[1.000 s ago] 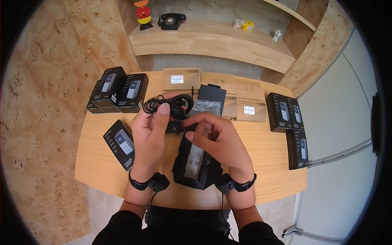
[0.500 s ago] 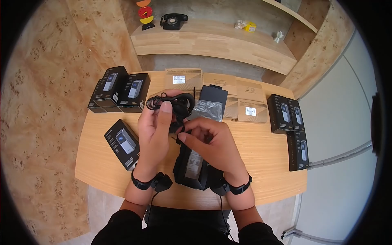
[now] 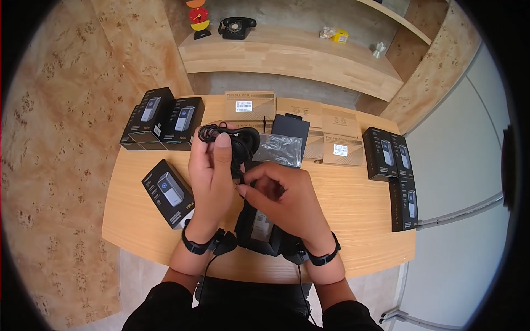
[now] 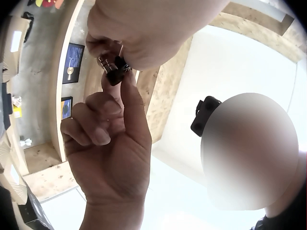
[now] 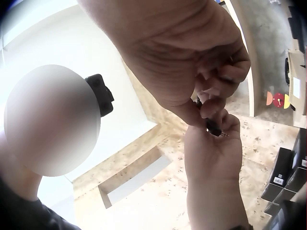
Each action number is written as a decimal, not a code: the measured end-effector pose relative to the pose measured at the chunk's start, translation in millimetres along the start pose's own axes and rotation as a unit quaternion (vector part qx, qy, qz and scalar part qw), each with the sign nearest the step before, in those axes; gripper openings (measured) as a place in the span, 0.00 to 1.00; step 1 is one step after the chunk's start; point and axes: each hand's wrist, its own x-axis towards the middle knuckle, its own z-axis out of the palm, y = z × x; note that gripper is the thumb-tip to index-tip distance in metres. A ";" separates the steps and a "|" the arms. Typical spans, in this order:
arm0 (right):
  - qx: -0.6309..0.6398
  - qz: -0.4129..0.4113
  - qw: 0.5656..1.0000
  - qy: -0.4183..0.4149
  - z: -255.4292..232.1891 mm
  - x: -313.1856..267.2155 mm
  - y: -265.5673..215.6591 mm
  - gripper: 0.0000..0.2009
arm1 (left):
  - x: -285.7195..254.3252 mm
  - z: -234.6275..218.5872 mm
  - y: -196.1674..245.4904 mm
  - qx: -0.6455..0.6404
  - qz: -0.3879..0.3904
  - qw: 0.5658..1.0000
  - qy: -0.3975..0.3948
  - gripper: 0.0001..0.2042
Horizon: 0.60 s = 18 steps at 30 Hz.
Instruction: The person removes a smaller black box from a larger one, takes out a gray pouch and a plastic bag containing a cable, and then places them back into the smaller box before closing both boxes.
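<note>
My left hand [image 3: 212,176] holds a bundle of thin black coiled cable [image 3: 218,134] with a thick, curved black part [image 3: 251,142], the thumb laid over it. Close beneath the bundle, thumb and fingers of my right hand [image 3: 287,196] pinch a small black plug [image 5: 212,127], whose metal tip shows in the right wrist view. The left wrist view shows metal prongs on a small black piece [image 4: 114,76] between both hands' fingertips. An open black box [image 3: 245,223] with a printed paper [image 3: 262,227] inside lies under my right hand, which partly hides it.
Black printed boxes stand at the back left [image 3: 182,124] and right [image 3: 381,154]; another box [image 3: 168,193] lies left of my left wrist. Brown cartons [image 3: 251,105], a dark flat tray [image 3: 291,132] and a clear plastic bag [image 3: 279,151] lie at the back of the table [image 3: 353,204].
My right hand has moved left and slightly down, its thumb and fingers now pinching the plug under the bundle. The left hand has turned the bundle slightly and moved a little right.
</note>
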 end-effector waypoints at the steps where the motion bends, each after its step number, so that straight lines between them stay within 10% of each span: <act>1: -0.001 -0.003 1.000 0.000 -0.2 -0.2 -0.6 0.08 | -0.1 -0.6 0.0 0.001 -0.001 1.000 -0.002 0.13; 18: 0.091 0.028 0.995 -0.038 -5.3 -1.7 1.7 0.05 | 1.7 -6.7 -1.8 0.056 0.052 0.997 -0.025 0.12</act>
